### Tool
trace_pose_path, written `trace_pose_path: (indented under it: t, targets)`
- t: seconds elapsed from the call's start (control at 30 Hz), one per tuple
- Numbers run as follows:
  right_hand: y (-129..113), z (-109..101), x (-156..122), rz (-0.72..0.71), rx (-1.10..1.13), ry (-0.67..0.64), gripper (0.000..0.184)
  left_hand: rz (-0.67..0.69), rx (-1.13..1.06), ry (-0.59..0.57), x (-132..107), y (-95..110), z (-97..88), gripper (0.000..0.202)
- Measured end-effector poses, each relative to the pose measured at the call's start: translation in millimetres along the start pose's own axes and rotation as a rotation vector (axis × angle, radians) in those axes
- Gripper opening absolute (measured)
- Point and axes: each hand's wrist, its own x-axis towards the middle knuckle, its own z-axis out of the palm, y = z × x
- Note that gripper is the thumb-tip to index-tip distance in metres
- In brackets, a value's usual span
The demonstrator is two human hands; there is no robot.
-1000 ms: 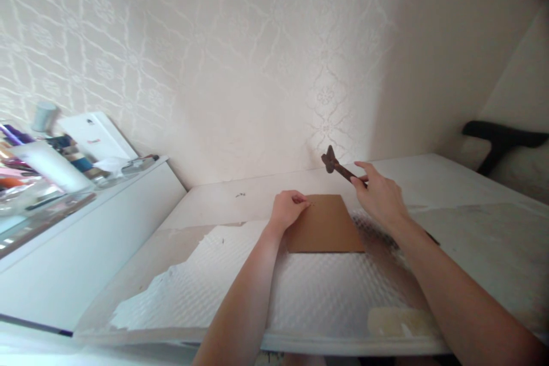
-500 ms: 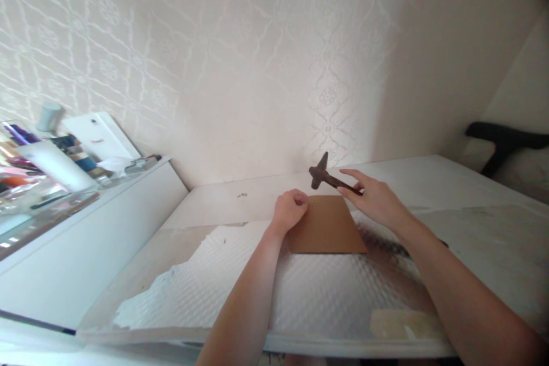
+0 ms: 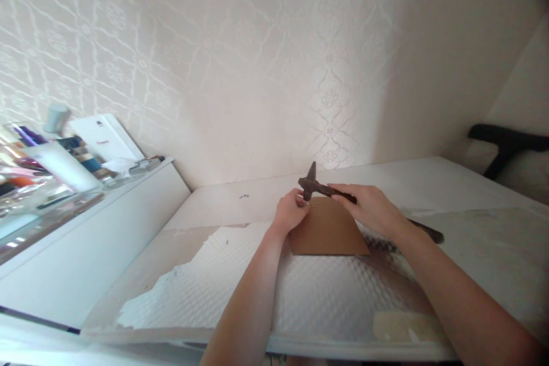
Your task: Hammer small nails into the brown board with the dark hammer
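Note:
My right hand [image 3: 371, 206] is wrapped round the wooden handle of a hammer [image 3: 309, 182]. A dark handle end shows beyond that wrist. The hammer's dark head hangs right over the fingertips of my left hand [image 3: 293, 210], close to them; whether it touches anything is unclear. My left fingers are pinched together at the upper left corner of a brown board [image 3: 328, 231]. What they hold, if anything, is too small to make out. Several tiny dark marks dot the board near its top edge. The board lies flat on a silvery quilted sheet [image 3: 171, 291].
A few small dark bits [image 3: 244, 196] lie on the white tabletop [image 3: 214, 206], left of my hands. At the left, a white cabinet [image 3: 107, 246] carries bottles, tubes and a white box [image 3: 105, 137]. A patterned wall rises behind. A black chair part [image 3: 506, 137] stands at the right.
The hammer head has moved down and left, from above the board to over my left fingertips. My right hand's fingers have closed further round the handle. My left hand stays at the board's corner.

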Motion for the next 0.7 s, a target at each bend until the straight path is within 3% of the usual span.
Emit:
trace_pose_path:
  t: [0.7]
  targets:
    - [-3.8,-3.2,-1.9,0.027,-0.109,-0.058,0.036,0.039,-0.061,-0.077,5.5,-9.3,-0.1,0.033]
